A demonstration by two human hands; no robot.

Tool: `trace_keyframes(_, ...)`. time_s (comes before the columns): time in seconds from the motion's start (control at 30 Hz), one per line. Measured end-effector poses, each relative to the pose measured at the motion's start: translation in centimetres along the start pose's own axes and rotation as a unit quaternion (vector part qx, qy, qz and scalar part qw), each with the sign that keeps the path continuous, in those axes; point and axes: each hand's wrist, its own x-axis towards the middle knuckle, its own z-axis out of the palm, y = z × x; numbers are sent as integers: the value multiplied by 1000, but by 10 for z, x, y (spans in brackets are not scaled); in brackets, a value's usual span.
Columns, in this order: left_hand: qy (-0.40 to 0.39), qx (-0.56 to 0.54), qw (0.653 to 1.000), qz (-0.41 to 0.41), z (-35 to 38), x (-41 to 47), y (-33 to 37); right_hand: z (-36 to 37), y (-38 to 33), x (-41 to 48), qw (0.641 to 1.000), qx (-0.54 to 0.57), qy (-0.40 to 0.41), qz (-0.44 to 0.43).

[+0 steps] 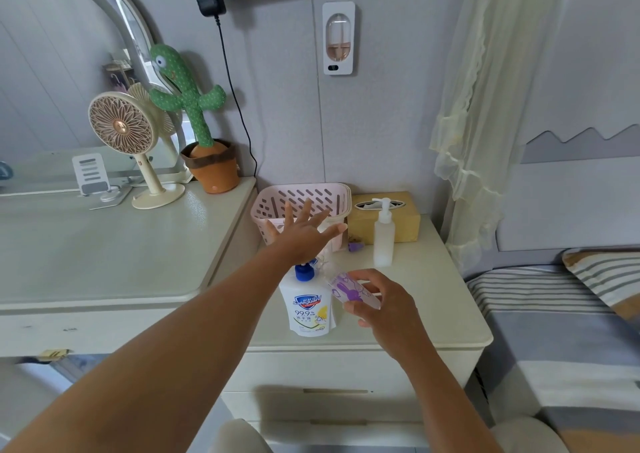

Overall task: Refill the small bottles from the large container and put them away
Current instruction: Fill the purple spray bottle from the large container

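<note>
Both hands work above the counter (426,300): the left hand (299,232) is spread flat with straight fingers, holding nothing, in front of the pink basket (277,201). The right hand (379,305) grips a small clear bottle (349,290) printed with purple rabbits, tilted just beside the large container (310,310). That container is white with a blue cap; its label reads "Safeguard" and "99.9%". A frosted pump bottle (383,241) stands near the tissue box (403,225).
</note>
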Motion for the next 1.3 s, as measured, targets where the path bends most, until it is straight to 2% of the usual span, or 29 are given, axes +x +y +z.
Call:
trace_keyframes(0.27,5,-11,1000,-5,7,-3,-1,4,6,-3,1000,8,-6,9)
trace_keyframes(0.43,1,25,1000,-5,-4,-1,1,1,1,-1,1000,8,-6,0)
trace_keyframes(0.83,0,1,1000,-2,4,-5,-1,1,-1,-6,1000,-6,-11,11)
trace_keyframes(1.07,-2,34,999,3,-3,-3,0,-2,-5,-4,1000,-8,-10,4)
trace_keyframes(1.3,10,-11,1000,13,10,-5,-4,3,1,-5,1000,-6,-14,20)
